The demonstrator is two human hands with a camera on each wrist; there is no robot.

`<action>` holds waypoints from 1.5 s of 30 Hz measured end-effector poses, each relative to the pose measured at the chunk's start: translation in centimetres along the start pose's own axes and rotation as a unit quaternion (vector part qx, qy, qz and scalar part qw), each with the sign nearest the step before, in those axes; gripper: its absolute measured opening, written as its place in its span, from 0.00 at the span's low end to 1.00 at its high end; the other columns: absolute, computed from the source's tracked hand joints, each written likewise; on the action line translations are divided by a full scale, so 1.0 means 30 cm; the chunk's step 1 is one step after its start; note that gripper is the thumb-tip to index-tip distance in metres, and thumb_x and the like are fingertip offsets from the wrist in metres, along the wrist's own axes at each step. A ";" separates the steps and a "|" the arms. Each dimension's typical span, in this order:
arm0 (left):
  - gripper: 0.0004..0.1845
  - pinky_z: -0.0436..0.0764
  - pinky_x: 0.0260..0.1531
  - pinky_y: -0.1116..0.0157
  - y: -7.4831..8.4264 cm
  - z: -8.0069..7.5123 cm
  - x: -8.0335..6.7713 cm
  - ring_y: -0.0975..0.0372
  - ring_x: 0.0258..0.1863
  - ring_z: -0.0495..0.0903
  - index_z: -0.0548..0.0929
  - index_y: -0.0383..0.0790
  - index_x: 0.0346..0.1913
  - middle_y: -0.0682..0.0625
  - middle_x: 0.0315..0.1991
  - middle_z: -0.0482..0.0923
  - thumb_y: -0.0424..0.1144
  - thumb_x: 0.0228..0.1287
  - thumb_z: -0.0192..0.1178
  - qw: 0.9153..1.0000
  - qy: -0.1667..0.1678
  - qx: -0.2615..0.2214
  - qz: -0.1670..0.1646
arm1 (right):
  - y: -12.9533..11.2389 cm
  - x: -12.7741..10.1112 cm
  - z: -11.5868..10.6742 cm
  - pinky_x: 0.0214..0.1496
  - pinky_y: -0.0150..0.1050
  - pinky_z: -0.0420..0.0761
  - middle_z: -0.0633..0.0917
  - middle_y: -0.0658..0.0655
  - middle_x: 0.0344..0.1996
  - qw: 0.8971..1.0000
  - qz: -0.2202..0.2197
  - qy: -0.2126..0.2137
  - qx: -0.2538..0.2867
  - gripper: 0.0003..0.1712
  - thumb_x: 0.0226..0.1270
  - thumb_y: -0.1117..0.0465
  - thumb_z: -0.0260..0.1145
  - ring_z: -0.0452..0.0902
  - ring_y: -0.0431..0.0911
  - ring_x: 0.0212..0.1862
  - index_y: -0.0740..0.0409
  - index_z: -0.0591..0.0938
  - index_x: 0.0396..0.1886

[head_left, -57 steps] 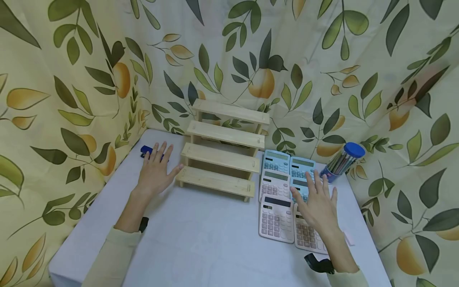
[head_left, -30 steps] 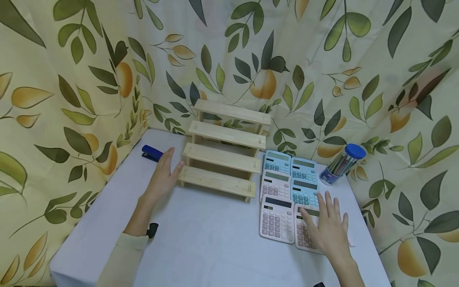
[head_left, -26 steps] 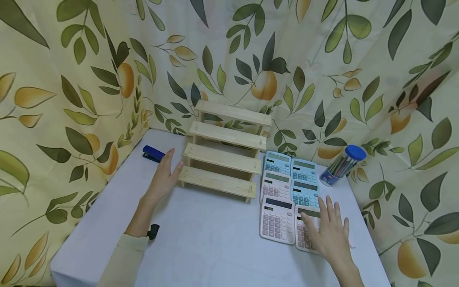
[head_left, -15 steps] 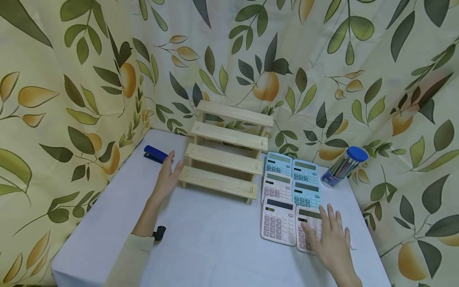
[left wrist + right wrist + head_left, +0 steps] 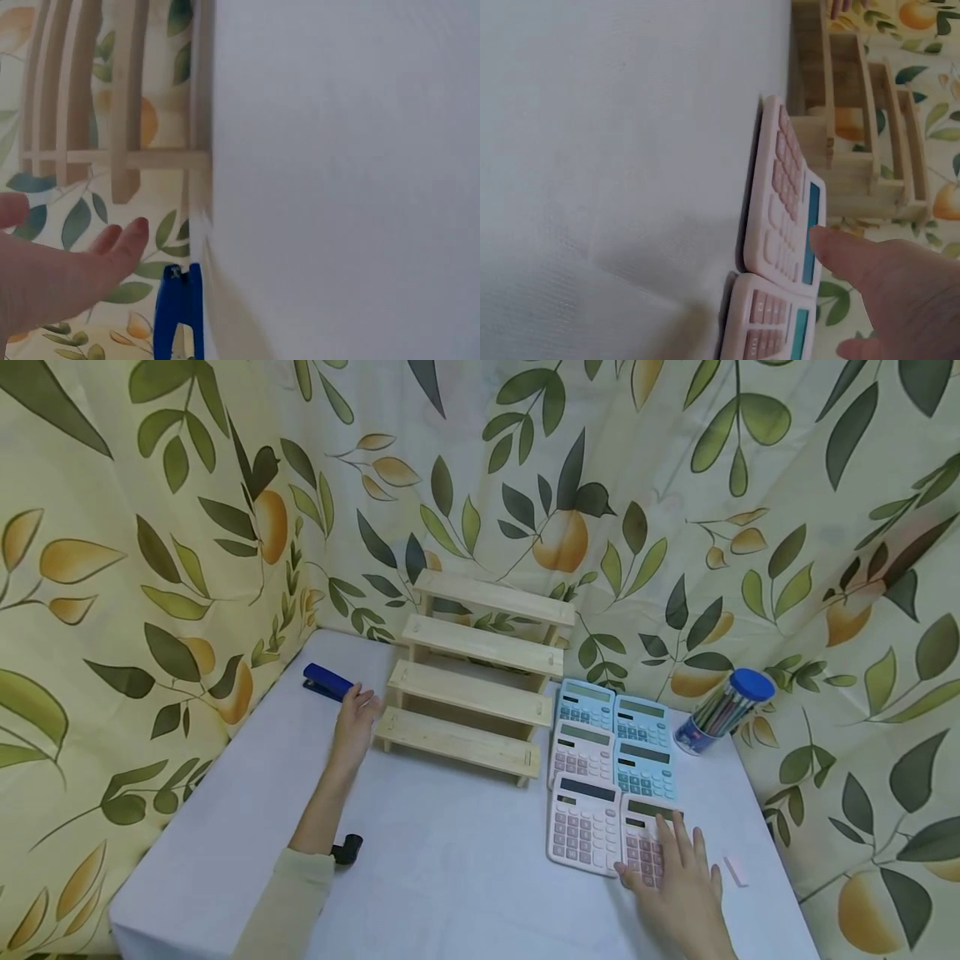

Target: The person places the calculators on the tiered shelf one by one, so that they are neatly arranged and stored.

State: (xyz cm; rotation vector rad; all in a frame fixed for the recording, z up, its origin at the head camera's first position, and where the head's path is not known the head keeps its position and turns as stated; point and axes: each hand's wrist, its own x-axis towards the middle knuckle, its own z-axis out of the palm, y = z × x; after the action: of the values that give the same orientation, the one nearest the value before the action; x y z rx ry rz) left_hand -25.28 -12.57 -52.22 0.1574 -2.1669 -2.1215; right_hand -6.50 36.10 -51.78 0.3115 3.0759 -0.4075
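Note:
My left hand [image 5: 354, 727] hovers, fingers loosely bent and holding nothing, between a blue stapler [image 5: 327, 682] and the left end of a tiered wooden shelf [image 5: 465, 693]. In the left wrist view the stapler [image 5: 180, 307] lies just past the fingertips, apart from them. Over the front right pink calculator [image 5: 643, 847] is my right hand [image 5: 682, 893], fingers spread, partly covering it. Beside that lies another pink calculator [image 5: 583, 827]. In the right wrist view, the thumb of the right hand [image 5: 900, 292] appears before a pink calculator's display; whether it touches cannot be told.
Behind the front pair stand another pink calculator [image 5: 581, 752] and several blue ones [image 5: 643, 770]. A blue-lidded pen tub [image 5: 723, 710] leans at the back right. A small pink strip [image 5: 735, 871] lies near the right edge of the white-covered table [image 5: 435, 877]. Patterned curtains enclose it.
My right hand has drawn back from the rear calculators to the front right one. My left hand has moved off the stapler to the right and turned edge-on. The pink strip is now uncovered.

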 end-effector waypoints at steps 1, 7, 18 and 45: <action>0.36 0.63 0.79 0.49 0.003 0.002 -0.002 0.45 0.78 0.61 0.47 0.35 0.83 0.35 0.78 0.61 0.42 0.82 0.49 1.000 0.006 -0.020 -0.013 | 0.000 -0.003 0.006 0.68 0.87 0.37 0.40 0.69 0.83 1.000 0.006 -0.008 -0.001 0.70 0.59 0.27 0.70 0.24 0.72 0.80 0.63 0.49 0.84; 0.38 0.62 0.80 0.55 0.016 0.020 -0.006 0.49 0.78 0.61 0.49 0.35 0.83 0.38 0.78 0.62 0.36 0.78 0.53 0.993 0.038 -0.095 -0.065 | 0.001 -0.011 0.029 0.66 0.88 0.36 0.40 0.68 0.84 0.999 0.016 -0.026 -0.008 0.68 0.58 0.25 0.70 0.25 0.72 0.81 0.58 0.51 0.84; 0.37 0.53 0.83 0.58 0.050 0.038 -0.022 0.49 0.80 0.58 0.47 0.32 0.83 0.35 0.80 0.59 0.34 0.80 0.50 0.968 0.029 -0.214 -0.126 | 0.015 -0.008 0.049 0.65 0.89 0.36 0.50 0.67 0.83 0.998 -0.012 -0.059 -0.027 0.63 0.58 0.24 0.69 0.29 0.73 0.81 0.54 0.59 0.83; 0.33 0.70 0.75 0.57 0.001 0.067 0.003 0.44 0.73 0.70 0.63 0.26 0.76 0.28 0.71 0.69 0.13 0.67 0.39 0.960 0.111 -0.234 -0.105 | 0.062 0.007 0.075 0.61 0.89 0.54 0.55 0.69 0.80 0.999 -0.040 -0.014 -0.032 0.59 0.53 0.36 0.79 0.43 0.90 0.71 0.49 0.61 0.80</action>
State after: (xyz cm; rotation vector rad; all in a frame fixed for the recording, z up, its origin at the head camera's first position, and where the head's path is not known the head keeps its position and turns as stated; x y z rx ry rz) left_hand -25.67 -10.59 -52.22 0.5723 -1.5357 -2.5185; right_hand -6.34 37.32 -54.43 0.1805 3.0740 -0.3135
